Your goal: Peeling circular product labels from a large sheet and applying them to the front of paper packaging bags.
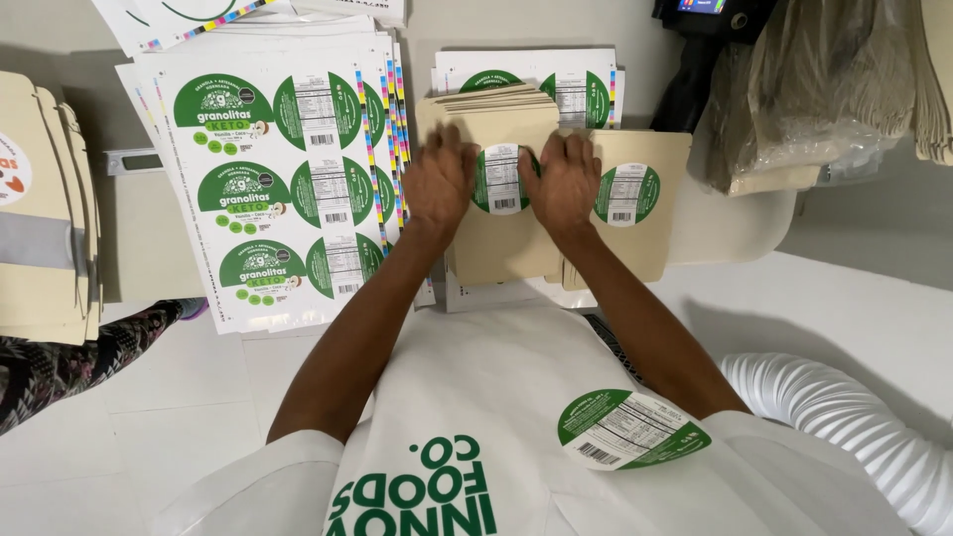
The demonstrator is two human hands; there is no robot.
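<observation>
Pressing: two hands, one round label

The left hand and right hand are covering both edges of the round label — fingertips blurring. Far sheets are running off the top edge; the white hose is leaving at right.

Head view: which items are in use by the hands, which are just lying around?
In use: left hand and right hand pressing a round green label onto a kraft pouch; labelled pouch beside.
Lying about: label sheets, white corrugated hose, bagged pouches.
</observation>
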